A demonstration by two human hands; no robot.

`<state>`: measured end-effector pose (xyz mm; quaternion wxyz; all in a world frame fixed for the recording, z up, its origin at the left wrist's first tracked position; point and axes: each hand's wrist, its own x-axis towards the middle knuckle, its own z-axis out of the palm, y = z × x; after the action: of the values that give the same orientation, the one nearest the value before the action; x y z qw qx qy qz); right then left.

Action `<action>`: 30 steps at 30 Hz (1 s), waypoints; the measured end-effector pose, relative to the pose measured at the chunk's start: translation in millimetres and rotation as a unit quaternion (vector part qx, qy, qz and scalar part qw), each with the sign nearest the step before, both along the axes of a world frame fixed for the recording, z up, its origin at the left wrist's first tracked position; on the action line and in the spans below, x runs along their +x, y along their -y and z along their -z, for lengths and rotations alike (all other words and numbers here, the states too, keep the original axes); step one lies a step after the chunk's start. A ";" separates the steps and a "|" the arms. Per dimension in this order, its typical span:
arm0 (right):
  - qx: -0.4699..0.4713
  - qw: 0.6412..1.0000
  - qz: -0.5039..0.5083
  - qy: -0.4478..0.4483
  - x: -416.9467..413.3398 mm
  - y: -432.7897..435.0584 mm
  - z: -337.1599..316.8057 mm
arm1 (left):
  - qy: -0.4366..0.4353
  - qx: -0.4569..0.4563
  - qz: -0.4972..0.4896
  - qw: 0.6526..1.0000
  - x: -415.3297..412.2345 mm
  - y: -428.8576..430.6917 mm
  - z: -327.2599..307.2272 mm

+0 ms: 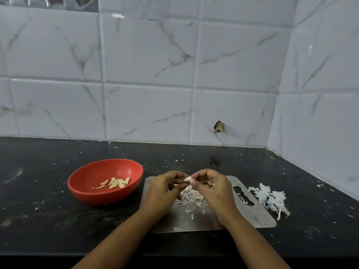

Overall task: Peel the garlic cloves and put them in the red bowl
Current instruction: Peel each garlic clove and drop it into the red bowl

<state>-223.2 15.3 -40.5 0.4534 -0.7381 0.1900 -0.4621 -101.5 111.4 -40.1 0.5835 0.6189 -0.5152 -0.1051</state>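
Note:
A red bowl (91, 177) stands on the black counter at the left and holds several peeled garlic cloves (116, 183). Over a steel cutting board (194, 218), my left hand (165, 189) and my right hand (215, 187) meet fingertip to fingertip. Between them they pinch one whitish garlic clove (188, 179) with skin still on it. A heap of torn garlic skins (189, 198) lies on the board under the hands, partly hidden by them.
A pile of white papery garlic skin with a stalk (270, 199) lies on the counter right of the board. Small skin flakes dot the black counter (48, 220). Tiled walls close the back and the right side.

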 end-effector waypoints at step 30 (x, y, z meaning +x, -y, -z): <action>-0.168 0.981 0.039 -0.090 7.8 0.7 9.0 | -0.171 -0.028 0.026 0.985 3.2 2.6 0.8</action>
<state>-215.4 14.7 -49.5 0.2854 -0.8344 0.1784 -0.4365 -98.3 108.8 -40.9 0.6773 0.5616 -0.4264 -0.2099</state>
